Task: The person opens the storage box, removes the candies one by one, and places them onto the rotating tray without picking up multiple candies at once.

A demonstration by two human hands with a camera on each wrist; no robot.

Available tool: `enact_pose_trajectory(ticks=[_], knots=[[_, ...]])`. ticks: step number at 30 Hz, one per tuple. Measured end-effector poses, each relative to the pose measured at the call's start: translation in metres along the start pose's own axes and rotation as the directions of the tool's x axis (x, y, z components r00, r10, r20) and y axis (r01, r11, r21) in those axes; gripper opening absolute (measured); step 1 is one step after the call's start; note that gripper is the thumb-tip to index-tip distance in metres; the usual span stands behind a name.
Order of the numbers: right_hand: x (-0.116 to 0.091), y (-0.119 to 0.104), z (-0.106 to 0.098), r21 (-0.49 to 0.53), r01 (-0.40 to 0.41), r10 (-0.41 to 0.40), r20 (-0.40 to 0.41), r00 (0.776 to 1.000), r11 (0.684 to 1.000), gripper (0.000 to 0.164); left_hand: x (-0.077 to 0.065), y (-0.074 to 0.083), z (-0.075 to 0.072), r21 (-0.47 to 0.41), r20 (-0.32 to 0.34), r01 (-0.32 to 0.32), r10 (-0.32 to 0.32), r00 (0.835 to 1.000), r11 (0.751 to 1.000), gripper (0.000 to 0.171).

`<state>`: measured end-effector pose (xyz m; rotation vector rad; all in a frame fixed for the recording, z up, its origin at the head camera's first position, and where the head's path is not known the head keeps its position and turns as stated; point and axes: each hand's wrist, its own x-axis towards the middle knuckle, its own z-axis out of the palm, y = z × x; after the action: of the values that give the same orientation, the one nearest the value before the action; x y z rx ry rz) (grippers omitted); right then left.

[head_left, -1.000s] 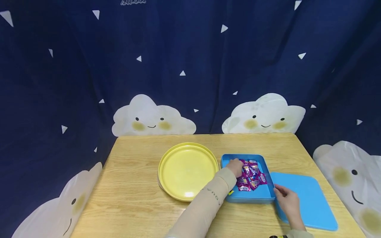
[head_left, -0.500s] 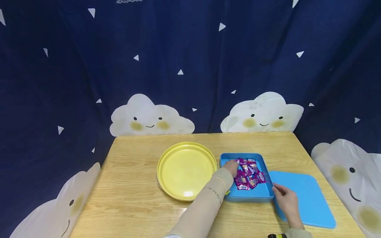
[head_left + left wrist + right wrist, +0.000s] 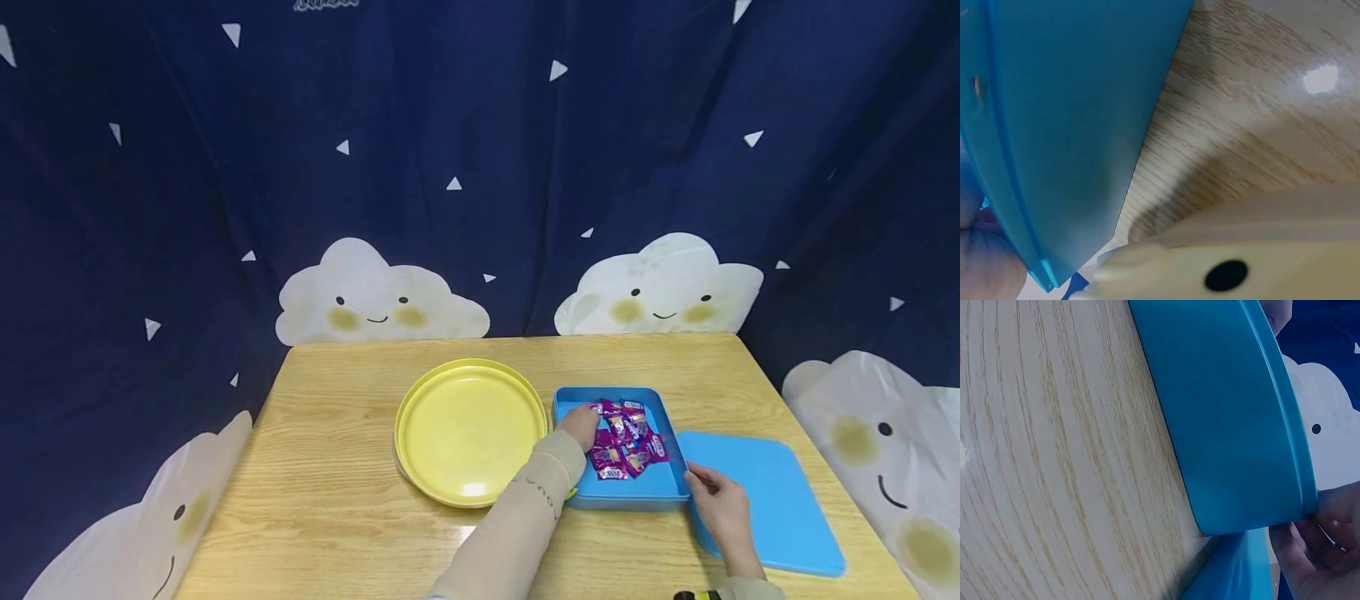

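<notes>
Packets in purple wrap lie inside the blue box. Right hand pinches the box's near right rim, apparently to steady it. Left hand reaches in at the left; fingers hidden, grip cannot be told. Blue lid lies right, presumably aside for access. Yellow plate sits left on the wood table, navy curtain beyond.
</notes>
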<state>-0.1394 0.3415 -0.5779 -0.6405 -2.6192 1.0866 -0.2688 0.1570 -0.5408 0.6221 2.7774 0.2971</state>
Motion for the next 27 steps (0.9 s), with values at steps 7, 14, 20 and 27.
enact_pose_trajectory(ticks=[7, 14, 20, 27], knots=[[0.018, 0.041, 0.022, -0.03, -0.001, 0.0, -0.028, 1.0, 1.0, 0.038, -0.001, -0.001, -0.001, -0.067, -0.033, -0.005, 0.003, 0.999, 0.998, 0.018], [-0.005, -0.012, -0.006, 0.0, -0.032, 0.032, 0.026, 0.999, 0.999, 0.033, -0.003, -0.001, -0.008, -0.114, -0.006, 0.017, -0.017, 1.0, 0.993, 0.021], [-0.012, -0.028, -0.014, 0.011, -0.04, 0.039, 0.044, 0.998, 0.999, 0.031, -0.005, 0.001, -0.019, -0.122, -0.031, -0.04, 0.037, 0.999, 0.992, 0.025], [-0.012, -0.027, -0.014, 0.02, -0.041, 0.04, 0.066, 0.997, 0.999, 0.035, -0.014, 0.001, -0.046, -0.076, -0.071, -0.195, 0.19, 0.979, 0.978, 0.029]])
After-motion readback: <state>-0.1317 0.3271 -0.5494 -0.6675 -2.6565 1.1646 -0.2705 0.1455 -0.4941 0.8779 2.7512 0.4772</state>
